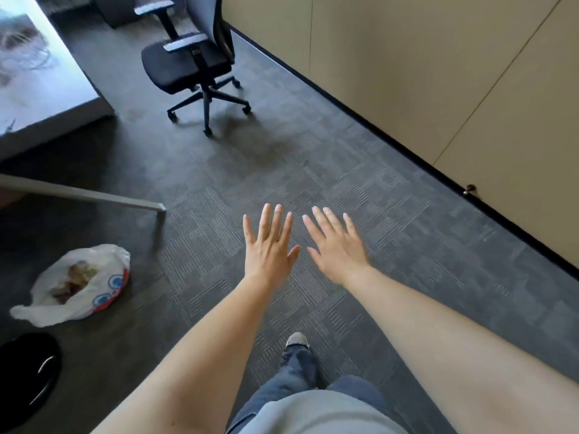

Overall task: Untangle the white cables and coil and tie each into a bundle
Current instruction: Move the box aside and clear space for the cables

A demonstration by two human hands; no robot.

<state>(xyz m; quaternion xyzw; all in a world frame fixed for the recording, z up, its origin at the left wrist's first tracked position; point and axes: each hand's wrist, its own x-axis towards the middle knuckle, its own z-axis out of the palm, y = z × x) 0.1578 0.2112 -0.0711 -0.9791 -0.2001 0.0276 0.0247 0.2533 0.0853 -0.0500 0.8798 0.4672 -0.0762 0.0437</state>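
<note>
White cables (23, 47) lay in a blurry heap on the worktop (62, 98), far beyond the office chair (191, 64). Left hand (268, 245) and right hand (336, 249) held out over the carpet, fingers spread, holding nothing. Best to walk over first, then find one loose end.

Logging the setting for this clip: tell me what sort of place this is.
Most likely an office. A black swivel office chair stands on grey carpet tiles, a desk sits at the upper left, and beige wall panels with a dark skirting line the right side.
</note>
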